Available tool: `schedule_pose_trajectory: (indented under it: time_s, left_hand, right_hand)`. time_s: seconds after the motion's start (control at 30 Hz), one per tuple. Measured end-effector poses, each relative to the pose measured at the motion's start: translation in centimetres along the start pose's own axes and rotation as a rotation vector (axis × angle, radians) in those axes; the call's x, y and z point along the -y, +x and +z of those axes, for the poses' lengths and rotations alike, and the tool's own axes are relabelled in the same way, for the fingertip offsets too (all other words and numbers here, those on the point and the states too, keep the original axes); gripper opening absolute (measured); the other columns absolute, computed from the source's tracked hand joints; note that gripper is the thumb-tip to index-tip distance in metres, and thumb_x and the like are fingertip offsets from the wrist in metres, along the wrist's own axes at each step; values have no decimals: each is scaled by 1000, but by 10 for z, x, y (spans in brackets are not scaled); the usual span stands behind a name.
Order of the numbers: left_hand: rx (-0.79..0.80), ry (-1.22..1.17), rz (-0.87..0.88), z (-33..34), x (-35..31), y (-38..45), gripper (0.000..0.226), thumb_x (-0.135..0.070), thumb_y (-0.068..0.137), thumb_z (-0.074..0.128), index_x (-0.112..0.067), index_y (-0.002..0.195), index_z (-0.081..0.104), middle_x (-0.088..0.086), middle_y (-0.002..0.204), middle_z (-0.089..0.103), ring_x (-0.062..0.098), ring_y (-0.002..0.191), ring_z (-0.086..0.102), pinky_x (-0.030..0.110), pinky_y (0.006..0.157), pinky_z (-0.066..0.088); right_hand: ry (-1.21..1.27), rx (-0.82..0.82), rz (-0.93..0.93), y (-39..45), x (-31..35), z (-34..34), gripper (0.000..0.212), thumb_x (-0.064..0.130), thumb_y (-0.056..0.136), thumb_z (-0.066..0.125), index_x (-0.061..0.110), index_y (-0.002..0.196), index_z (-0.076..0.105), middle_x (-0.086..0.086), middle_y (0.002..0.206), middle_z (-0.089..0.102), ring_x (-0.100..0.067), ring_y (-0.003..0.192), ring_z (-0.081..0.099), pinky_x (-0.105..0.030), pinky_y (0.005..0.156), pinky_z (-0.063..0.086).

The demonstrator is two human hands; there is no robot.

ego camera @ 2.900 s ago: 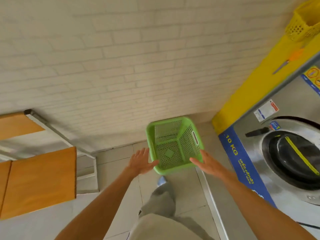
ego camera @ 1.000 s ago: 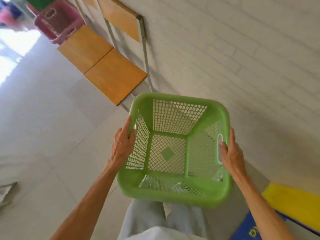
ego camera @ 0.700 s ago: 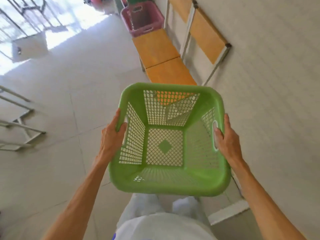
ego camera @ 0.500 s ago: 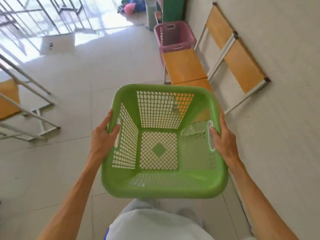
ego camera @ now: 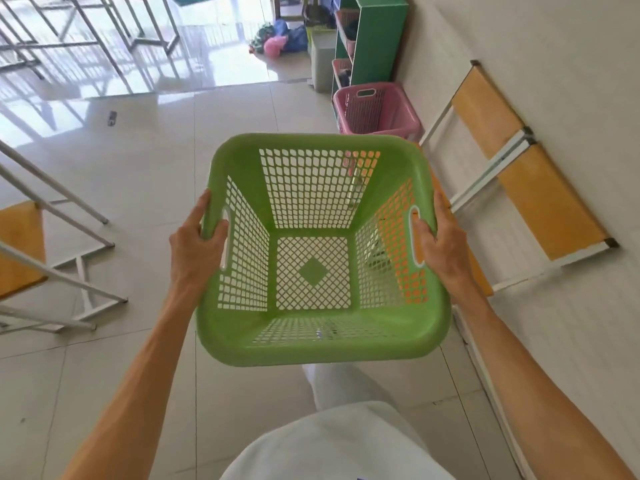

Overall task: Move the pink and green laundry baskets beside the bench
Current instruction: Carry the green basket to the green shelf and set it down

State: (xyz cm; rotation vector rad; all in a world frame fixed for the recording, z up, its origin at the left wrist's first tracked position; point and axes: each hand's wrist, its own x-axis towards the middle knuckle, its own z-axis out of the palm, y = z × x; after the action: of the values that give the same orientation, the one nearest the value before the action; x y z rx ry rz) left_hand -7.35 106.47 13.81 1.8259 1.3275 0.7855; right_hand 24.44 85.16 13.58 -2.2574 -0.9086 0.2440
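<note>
I carry the empty green laundry basket (ego camera: pixel 322 344) in front of me, above the tiled floor. My left hand (ego camera: pixel 194 247) grips its left handle slot and my right hand (ego camera: pixel 441 244) grips its right one. The orange-seated bench (ego camera: pixel 550 206) with a white frame runs along the right wall; its seat is mostly hidden behind the basket. The pink laundry basket (ego camera: pixel 375 109) stands on the floor at the bench's far end, empty and upright.
A green shelf unit (ego camera: pixel 375 39) with pink bins stands past the pink basket. Another white-framed bench (ego camera: pixel 45 251) is on the left. A pile of bags (ego camera: pixel 277 41) lies near the bright doorway. Open tiled floor (ego camera: pixel 166 140) stretches ahead.
I have picked the green basket up from beside the washing machine and turned left with it. The bench and pink basket have swung into view ahead on the right.
</note>
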Motion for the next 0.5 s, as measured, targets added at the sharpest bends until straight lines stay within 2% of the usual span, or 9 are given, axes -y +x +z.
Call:
schedule_pose_trajectory:
  time_s: [0.07,0.13,0.23,0.33,0.43,0.5]
  left_hand:
    - [-2,-1,-1,10,-3,44,62,-22,98,62,-29,154,37,4,102,65,0,52,64,6,50,51]
    - [-9,-15,-1,20,-7,91,62,-20,98,62,-28,154,37,4,100,65,-9,53,64,7,50,51]
    - [-18,-23,-21,33,-16,169,63,-19,98,63,-27,154,37,4,101,65,-10,54,64,8,50,52]
    - [-39,-25,-26,44,-26,246,63,-18,98,63,-25,155,37,4,104,65,-12,55,63,7,51,51]
    - [-59,-12,-10,53,-37,319,63,-17,98,63,-23,154,37,4,106,65,-14,54,63,5,50,50]
    - [-84,-9,-8,62,-40,368,62,-17,98,63,-24,154,37,5,111,67,-6,53,65,5,51,50]
  right_hand:
    - [12,3,6,43,9,13,65,28,101,51,16,157,22,-26,119,65,-39,96,67,-37,80,52]
    - [15,13,-6,93,21,27,64,27,101,51,14,157,22,-25,124,63,-39,102,65,-33,82,47]
    - [-8,44,-28,173,47,48,64,28,101,51,14,157,22,-25,129,60,-39,105,64,-31,78,46]
    - [22,52,-51,252,70,67,64,28,101,51,14,157,23,-25,136,56,-40,108,63,-32,85,49]
    - [45,58,-59,328,85,87,63,33,101,49,21,157,23,-22,119,66,-33,87,69,-37,77,58]
    - [39,64,-55,377,97,100,64,35,101,49,23,157,21,-19,106,70,-25,72,66,-29,66,56]
